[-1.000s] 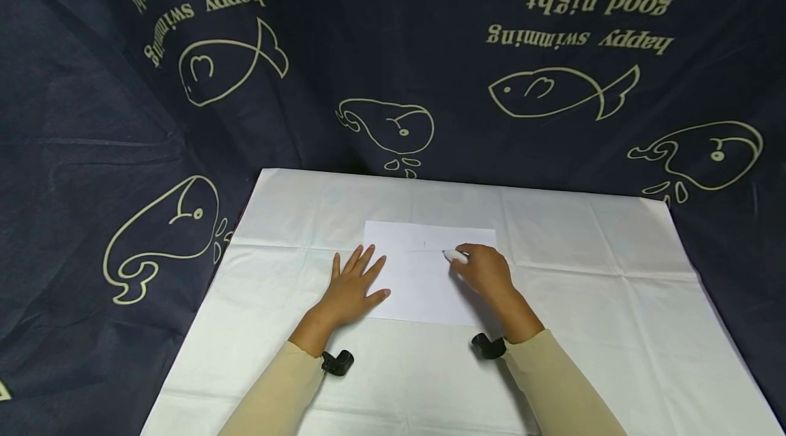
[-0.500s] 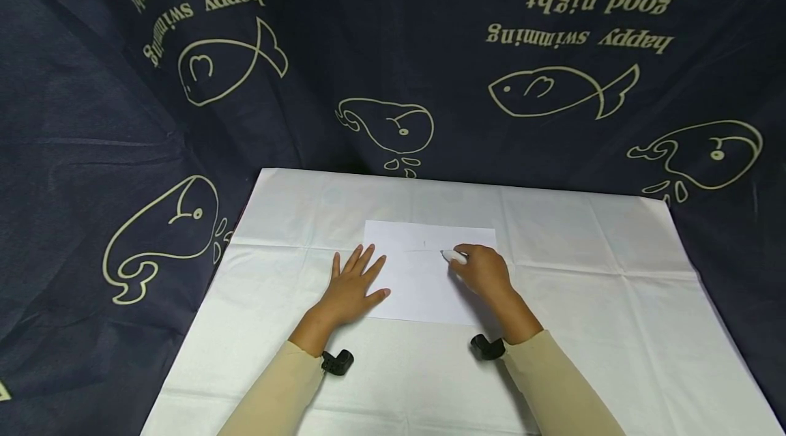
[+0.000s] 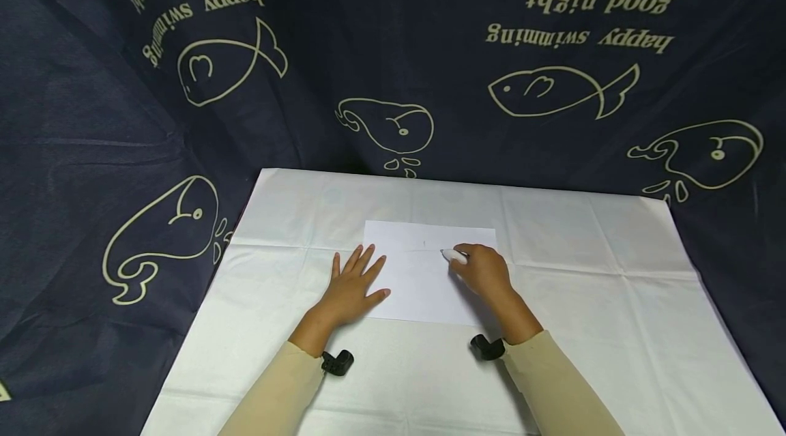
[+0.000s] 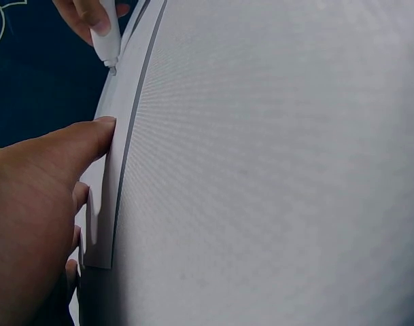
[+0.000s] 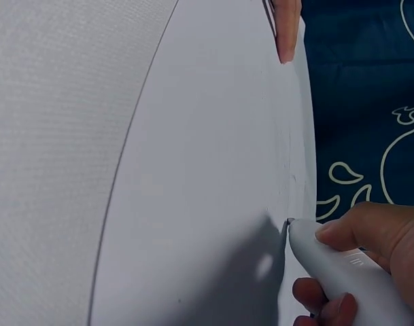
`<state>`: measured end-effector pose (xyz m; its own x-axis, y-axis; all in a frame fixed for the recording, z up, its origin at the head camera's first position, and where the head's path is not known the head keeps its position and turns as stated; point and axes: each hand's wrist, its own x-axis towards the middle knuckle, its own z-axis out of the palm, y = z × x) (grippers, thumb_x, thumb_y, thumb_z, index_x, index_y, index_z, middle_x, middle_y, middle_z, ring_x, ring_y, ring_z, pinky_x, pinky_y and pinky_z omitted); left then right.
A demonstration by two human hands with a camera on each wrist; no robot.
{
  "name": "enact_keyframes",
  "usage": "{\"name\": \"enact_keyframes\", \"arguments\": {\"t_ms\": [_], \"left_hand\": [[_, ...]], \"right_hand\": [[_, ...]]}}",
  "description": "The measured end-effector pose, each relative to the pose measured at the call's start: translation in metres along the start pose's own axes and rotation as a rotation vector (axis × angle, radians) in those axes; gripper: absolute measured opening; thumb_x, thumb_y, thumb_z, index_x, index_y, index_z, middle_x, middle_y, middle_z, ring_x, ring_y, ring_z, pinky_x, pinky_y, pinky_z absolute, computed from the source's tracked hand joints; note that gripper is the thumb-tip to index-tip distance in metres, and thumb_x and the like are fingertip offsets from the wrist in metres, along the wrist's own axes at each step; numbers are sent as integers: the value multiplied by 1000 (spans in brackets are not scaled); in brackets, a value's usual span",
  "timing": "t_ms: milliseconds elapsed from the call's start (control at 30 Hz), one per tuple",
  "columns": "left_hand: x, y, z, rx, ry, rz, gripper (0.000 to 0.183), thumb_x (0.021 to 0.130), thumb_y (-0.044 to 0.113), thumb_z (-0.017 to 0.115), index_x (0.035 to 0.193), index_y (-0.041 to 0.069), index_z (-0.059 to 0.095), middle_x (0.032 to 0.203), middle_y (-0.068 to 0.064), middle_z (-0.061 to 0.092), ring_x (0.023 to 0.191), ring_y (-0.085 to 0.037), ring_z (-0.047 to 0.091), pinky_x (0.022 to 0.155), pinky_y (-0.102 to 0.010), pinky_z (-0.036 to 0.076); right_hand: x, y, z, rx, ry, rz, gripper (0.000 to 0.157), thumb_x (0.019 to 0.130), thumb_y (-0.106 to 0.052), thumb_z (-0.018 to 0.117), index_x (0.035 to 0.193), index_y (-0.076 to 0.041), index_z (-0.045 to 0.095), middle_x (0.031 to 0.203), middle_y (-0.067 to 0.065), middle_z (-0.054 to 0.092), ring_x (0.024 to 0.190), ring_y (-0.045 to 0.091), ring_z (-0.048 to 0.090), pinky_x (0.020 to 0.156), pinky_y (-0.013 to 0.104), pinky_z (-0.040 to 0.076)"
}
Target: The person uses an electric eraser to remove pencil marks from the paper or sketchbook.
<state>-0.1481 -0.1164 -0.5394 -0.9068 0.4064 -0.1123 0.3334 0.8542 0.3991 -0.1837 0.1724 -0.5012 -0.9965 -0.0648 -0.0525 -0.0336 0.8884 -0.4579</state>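
Observation:
A white sheet of paper [image 3: 424, 293] lies on the white-covered table. It bears a thin horizontal line and a short upright mark above it. My left hand [image 3: 351, 291] rests flat with fingers spread across the sheet's left edge; in the left wrist view its thumb [image 4: 91, 139] lies on the paper. Near the sheet's right side, my right hand [image 3: 485, 272] grips a thick white pen-shaped tool [image 3: 454, 256]. Its small dark tip is right at the line's right end. The right wrist view shows the thumb on top of the tool's smooth white body [image 5: 349, 275] and fingers curled beneath.
A white cloth with fold creases covers the table [image 3: 589, 327]. Behind and to the left hangs a dark blue curtain [image 3: 368, 33] printed with fish, whales and upside-down lettering. Small black wrist cameras [image 3: 338, 362] sit at both beige sleeves [image 3: 565, 381].
Between the first and second frames, my right hand shifted the tool slightly left along the line; since then it shows almost no movement. My left hand has stayed in place on the paper.

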Motion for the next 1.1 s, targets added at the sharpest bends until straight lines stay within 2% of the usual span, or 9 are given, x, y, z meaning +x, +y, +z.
{"name": "enact_keyframes", "arguments": {"t_ms": [167, 700, 900, 1100], "left_hand": [[-1, 1, -2, -15, 20, 11, 69, 102, 53, 51, 160, 21, 32, 171, -9, 14, 160, -34, 4, 121, -71, -4], [-1, 1, -1, -1, 6, 10, 71, 102, 55, 49, 161, 21, 29, 172, -8, 12, 160, -33, 4, 121, -70, -4], [-1, 0, 0, 0, -3, 5, 72, 102, 57, 47, 162, 22, 27, 172, -7, 10, 160, -32, 2, 121, -70, -6], [0, -1, 2, 7, 6, 6, 72, 102, 57, 47, 162, 22, 27, 172, -6, 9, 160, -31, 2, 122, -69, -6]], "right_hand": [[-1, 0, 1, 4, 3, 0, 36, 87, -21, 66, 119, -10, 75, 109, 18, 76, 92, 34, 70, 71, 45, 53], [-3, 2, 6, 16, 10, -15, 36, 89, -22, 67, 122, -8, 73, 111, 19, 75, 94, 36, 71, 75, 48, 54], [-4, 3, 7, 29, 29, -12, 37, 91, -22, 66, 123, -6, 72, 115, 21, 74, 102, 40, 70, 81, 52, 55], [-5, 5, 9, 61, 37, -6, 38, 92, -23, 66, 125, -4, 71, 115, 23, 73, 102, 42, 70, 84, 54, 55]]}}
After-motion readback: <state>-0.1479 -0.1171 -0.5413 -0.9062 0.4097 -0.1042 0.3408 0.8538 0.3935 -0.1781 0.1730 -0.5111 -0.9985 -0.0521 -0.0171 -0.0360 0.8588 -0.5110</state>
